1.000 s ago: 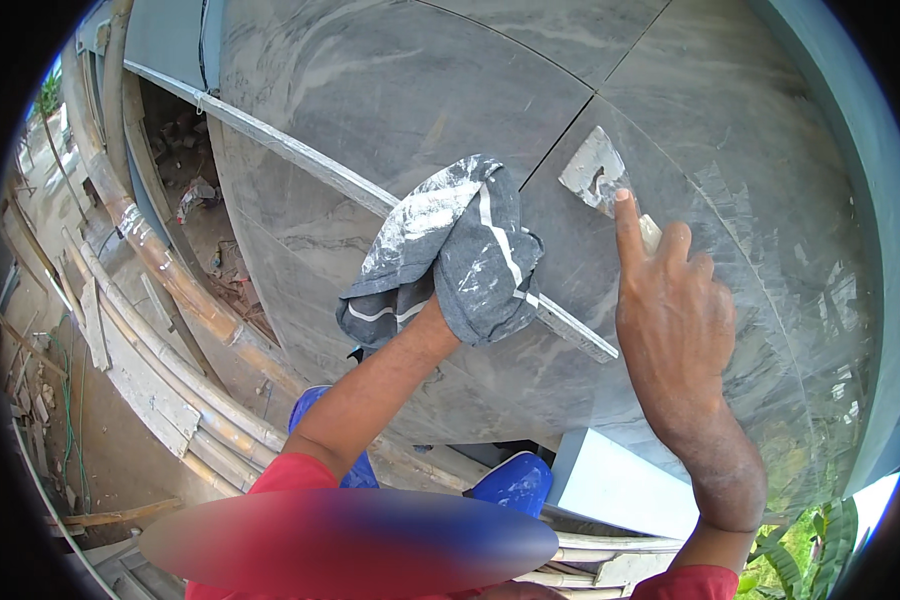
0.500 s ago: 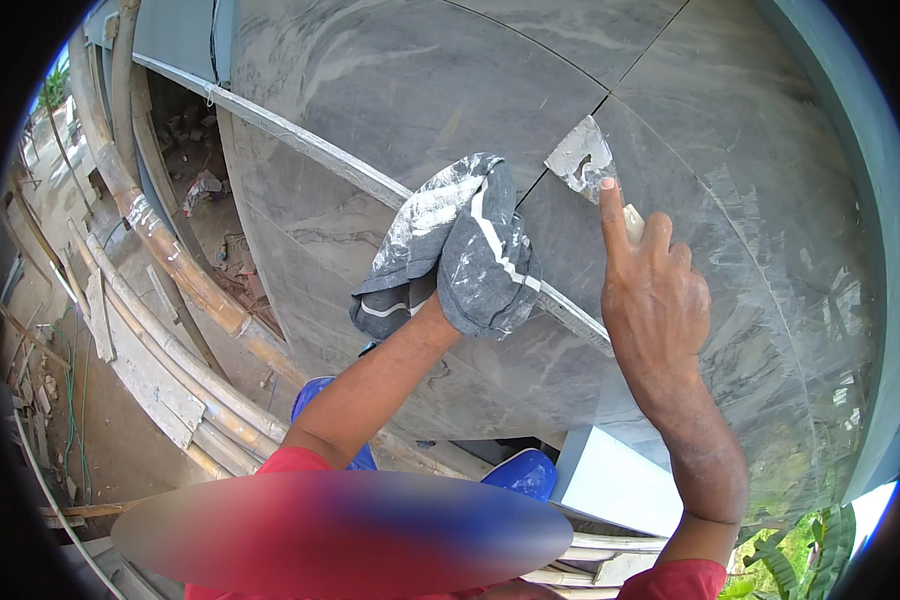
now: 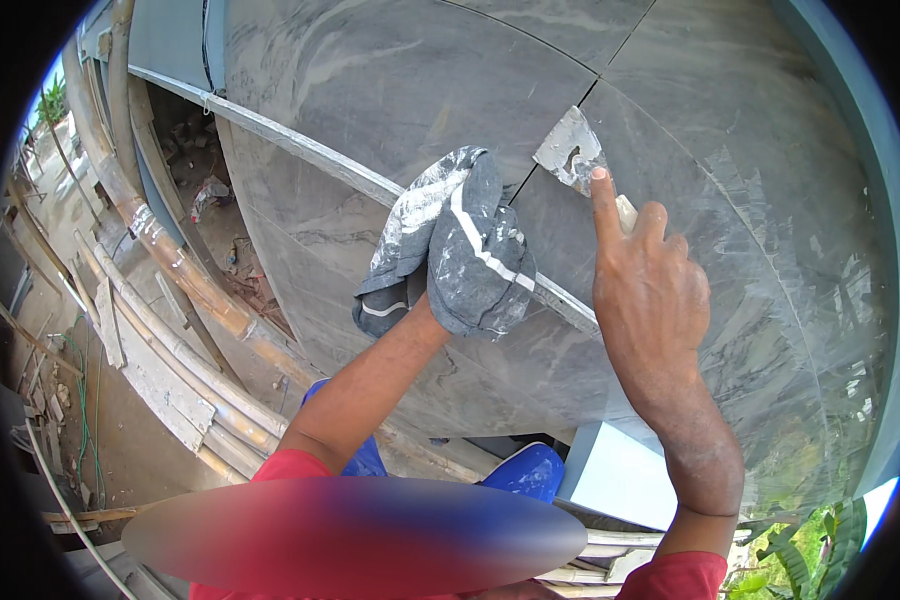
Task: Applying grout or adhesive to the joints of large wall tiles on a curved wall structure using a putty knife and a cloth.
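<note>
Gripping a putty knife [image 3: 564,140] in the right hand [image 3: 655,295], with fingers bent in around the pale handle and forefinger stretched straight onto the whitened blade. Placing that blade across a dark joint [image 3: 522,187] of the grey marbled surface [image 3: 390,90], a little right of the middle and on the far side of the knuckles. Reaching up from the near left with the left forearm [image 3: 365,380] into a dark grey cloth [image 3: 478,250], bunched, smeared white and crossed by a pale stripe — hiding the left hand completely, so cannot tell whether spread or closed inside. Passing beneath the cloth, from far left to just beside the right hand: a long pale bar [image 3: 300,145]. Showing at the near side, below the surface: blue footwear [image 3: 530,475] spotted white, and right of it a pale box [image 3: 620,475]. Curving along the left: bamboo poles [image 3: 205,285], with a green cord [image 3: 84,415] on the ground beyond — and, at the near right, green leaves [image 3: 795,565] past a red sleeve [image 3: 675,578]
</note>
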Demonstrator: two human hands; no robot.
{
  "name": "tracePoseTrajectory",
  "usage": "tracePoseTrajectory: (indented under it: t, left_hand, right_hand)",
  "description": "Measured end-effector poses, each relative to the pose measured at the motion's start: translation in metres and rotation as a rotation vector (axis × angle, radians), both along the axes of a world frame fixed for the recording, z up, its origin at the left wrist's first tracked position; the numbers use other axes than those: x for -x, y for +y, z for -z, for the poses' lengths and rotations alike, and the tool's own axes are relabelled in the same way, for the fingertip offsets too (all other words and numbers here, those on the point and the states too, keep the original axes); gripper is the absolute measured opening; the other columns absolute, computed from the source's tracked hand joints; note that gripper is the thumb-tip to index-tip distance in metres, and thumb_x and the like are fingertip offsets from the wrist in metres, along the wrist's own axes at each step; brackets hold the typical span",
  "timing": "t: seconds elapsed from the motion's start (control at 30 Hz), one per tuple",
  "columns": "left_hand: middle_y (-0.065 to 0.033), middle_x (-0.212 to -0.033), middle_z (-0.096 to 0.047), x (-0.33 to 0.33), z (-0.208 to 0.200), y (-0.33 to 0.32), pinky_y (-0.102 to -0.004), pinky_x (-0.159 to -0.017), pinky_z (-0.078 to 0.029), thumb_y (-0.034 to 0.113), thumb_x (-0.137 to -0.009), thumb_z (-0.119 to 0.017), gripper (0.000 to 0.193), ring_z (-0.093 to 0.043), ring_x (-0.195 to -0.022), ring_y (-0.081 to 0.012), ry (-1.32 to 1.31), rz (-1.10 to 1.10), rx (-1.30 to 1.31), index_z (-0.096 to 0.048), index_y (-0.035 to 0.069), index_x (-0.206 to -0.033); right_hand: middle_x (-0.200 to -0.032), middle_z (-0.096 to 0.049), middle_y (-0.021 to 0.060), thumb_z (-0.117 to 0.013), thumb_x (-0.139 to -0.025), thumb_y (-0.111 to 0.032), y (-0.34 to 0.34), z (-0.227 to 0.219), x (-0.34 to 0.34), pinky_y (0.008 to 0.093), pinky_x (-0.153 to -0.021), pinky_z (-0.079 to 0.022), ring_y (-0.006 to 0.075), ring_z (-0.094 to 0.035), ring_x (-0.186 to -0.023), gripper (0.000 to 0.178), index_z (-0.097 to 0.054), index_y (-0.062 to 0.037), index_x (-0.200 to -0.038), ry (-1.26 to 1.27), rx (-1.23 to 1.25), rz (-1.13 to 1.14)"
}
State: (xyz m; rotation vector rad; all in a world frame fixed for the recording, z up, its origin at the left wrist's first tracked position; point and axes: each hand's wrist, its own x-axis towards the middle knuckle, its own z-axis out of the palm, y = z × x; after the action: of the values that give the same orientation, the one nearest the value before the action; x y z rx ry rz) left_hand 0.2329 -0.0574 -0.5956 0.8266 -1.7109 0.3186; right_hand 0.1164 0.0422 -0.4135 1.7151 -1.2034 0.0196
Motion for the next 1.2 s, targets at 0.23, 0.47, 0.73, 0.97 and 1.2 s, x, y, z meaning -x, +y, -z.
tracePoseTrajectory:
  t: [0.23, 0.47, 0.73, 0.97, 1.2]
  left_hand:
    - [-0.0107, -0.088, -0.06, 0.002, 0.003, 0.006, -0.0514, -0.083, -0.049, 0.02, -0.078, -0.066, 0.018, -0.061, -0.087, -0.0321, -0.088, -0.094, 0.119, -0.064, 0.005, -0.089]
    - [-0.0118, -0.135, -0.058, -0.01, -0.045, 0.007, -0.0458, -0.116, -0.035, 0.026, -0.096, -0.058, 0.041, -0.055, -0.127, -0.0274, -0.023, 0.299, -0.172, -0.057, 0.009, -0.133]
    - [-0.0113, -0.139, -0.054, -0.002, -0.095, -0.02, -0.0446, -0.117, -0.034, 0.027, -0.096, -0.058, 0.044, -0.051, -0.13, -0.0266, -0.418, -0.044, -0.122, -0.054, 0.01, -0.137]
    - [-0.0108, -0.142, -0.052, 0.02, -0.11, -0.008, -0.0435, -0.118, -0.033, 0.029, -0.097, -0.057, 0.047, -0.048, -0.134, -0.0258, -0.54, 0.005, -0.17, -0.05, 0.011, -0.141]
    - [-0.0104, -0.146, -0.049, 0.028, -0.142, -0.004, -0.0425, -0.119, -0.032, 0.03, -0.098, -0.057, 0.051, -0.045, -0.137, -0.0251, -0.636, -0.026, -0.251, -0.047, 0.012, -0.144]
  right_hand:
    - [-0.079, -0.053, 0.0056, -0.063, -0.091, -0.006, 0.004, -0.006, 0.021, 0.0276, -0.038, -0.046, 0.011, -0.056, -0.055, 0.056, -0.055, -0.0166, -0.145, -0.061, 0.025, 0.019]
    - [-0.081, -0.052, 0.007, -0.069, -0.089, -0.007, 0.078, 0.028, 0.101, 0.0323, -0.045, -0.046, 0.0184, -0.059, -0.06, 0.059, -0.055, -0.0162, -0.145, -0.351, -0.053, 0.067]
    - [-0.084, -0.057, 0.0166, -0.063, -0.093, -0.004, 0.147, 0.106, 0.138, 0.0406, -0.06, -0.046, 0.0294, -0.058, -0.07, 0.051, -0.054, -0.0033, -0.143, -1.062, -0.221, 0.083]
    - [-0.085, -0.06, 0.0181, -0.064, -0.092, -0.007, 0.164, 0.15, 0.154, 0.0437, -0.06, -0.048, 0.0347, -0.061, -0.07, 0.051, -0.054, -0.0031, -0.142, -1.183, -0.236, 0.008]
    - [-0.087, -0.059, 0.0178, -0.065, -0.093, -0.008, 0.16, 0.134, 0.159, 0.0424, -0.062, -0.049, 0.034, -0.061, -0.072, 0.052, -0.053, -0.0029, -0.143, -1.171, -0.174, -0.053]
